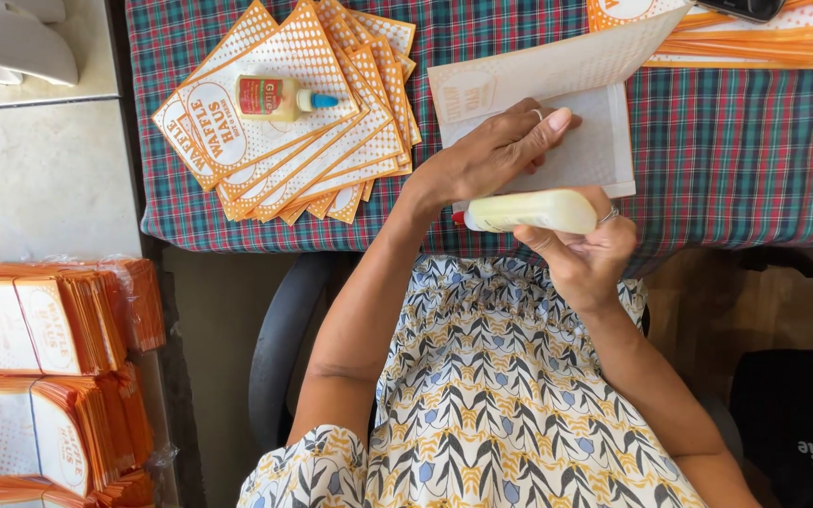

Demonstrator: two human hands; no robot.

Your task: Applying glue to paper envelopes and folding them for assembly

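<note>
head view looks straight down on a counter draped in a plaid cloth, where the left hand lies flat with fingers spread long, pinning a white paper sheet whose upper flap is folded open; the right hand is closed around a pale yellow glue bottle, held sideways at the near edge of the sheet, its red tip pointing left toward the left wrist; judging from this pose, the gluing goes best if the left hand keeps the sheet from sliding while the tip is brought down onto the edge strip and drawn along it in a thin, even line, with the pressing fingers kept out of the wet path so nothing smears; a second, smaller glue bottle lies on a fanned stack of orange-and-white printed sheets well to the left; whether the held bottle's tip is uncapped is hard to tell; the left hand covers part of the sheet, so any glue already laid there is hidden; another stack is cut off at the top edge, as is a dark object upon it; wrapped bundles run off the left border.
</note>
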